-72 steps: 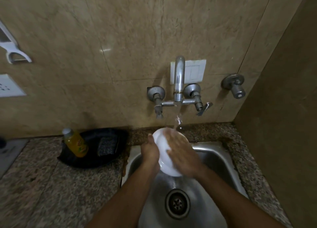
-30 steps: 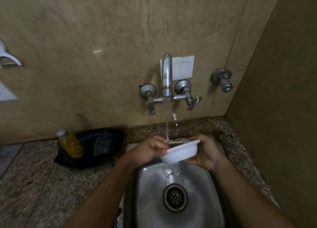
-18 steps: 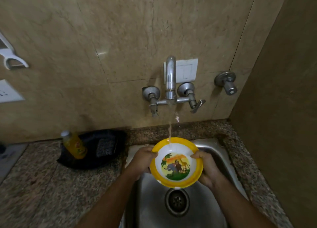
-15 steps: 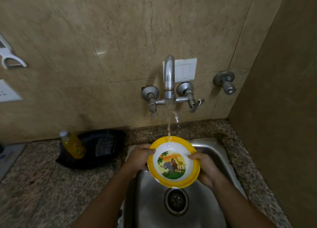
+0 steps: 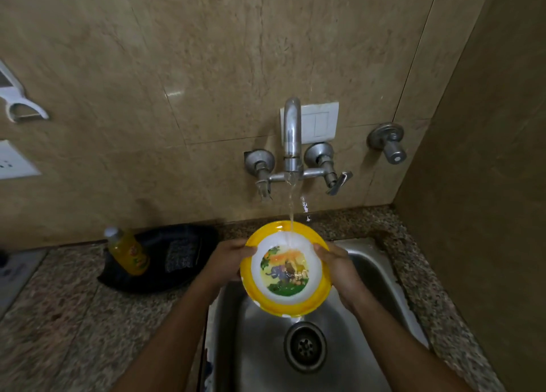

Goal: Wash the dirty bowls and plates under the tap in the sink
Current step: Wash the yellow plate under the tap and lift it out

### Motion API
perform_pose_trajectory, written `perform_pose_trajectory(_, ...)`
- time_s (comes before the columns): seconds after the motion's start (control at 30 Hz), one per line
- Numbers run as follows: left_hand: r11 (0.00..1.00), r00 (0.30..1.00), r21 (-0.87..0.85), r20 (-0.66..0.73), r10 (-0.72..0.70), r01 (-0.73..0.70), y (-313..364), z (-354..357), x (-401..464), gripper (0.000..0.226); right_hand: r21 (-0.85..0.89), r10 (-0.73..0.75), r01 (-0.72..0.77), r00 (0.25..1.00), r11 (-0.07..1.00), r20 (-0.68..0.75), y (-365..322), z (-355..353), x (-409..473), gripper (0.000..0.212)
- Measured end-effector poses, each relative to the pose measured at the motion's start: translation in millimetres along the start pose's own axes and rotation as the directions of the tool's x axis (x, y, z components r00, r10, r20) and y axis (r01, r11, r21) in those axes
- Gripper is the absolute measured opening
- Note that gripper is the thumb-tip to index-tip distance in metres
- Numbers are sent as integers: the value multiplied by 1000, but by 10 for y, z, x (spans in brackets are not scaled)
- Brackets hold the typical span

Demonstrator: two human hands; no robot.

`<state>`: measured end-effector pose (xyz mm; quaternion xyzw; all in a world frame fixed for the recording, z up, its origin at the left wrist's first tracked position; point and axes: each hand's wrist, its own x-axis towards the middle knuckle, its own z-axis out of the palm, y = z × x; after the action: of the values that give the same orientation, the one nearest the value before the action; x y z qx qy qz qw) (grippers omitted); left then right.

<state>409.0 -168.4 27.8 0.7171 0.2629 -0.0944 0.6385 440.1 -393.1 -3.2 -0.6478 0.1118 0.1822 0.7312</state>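
A yellow-rimmed bowl [image 5: 285, 269] with a white inside and an animal picture faces me above the steel sink [image 5: 381, 276]. My left hand [image 5: 227, 263] grips its left rim and my right hand [image 5: 336, 269] grips its right rim. Water runs from the chrome tap [image 5: 292, 134] in a thin stream onto the bowl's upper inside edge. The drain [image 5: 305, 346] lies just below the bowl. No other bowls or plates are visible.
A yellow dish-soap bottle [image 5: 127, 251] leans in a black tray [image 5: 189, 238] holding a scrubber [image 5: 180, 255] on the granite counter [image 5: 59, 309] at the left. A side wall [image 5: 487, 185] stands close on the right. A separate wall valve [image 5: 388, 142] sits right of the tap.
The bowl went from having its white underside rubbed, to level under the stream, to tilted with its picture side facing me. It has since shifted slightly under the running water.
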Motion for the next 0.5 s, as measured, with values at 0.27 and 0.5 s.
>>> perform_pose_trajectory(0.27,999,981,17,190,48,-52,-79,393,-4,29,-62,-211,204,968,977,-139,-27,-278,69,17)
perform_pose_trajectory(0.5,978,956,11,213,203,-210,-36,634,65,33,-59,-206,198,948,978,-244,-1,-536,84,16)
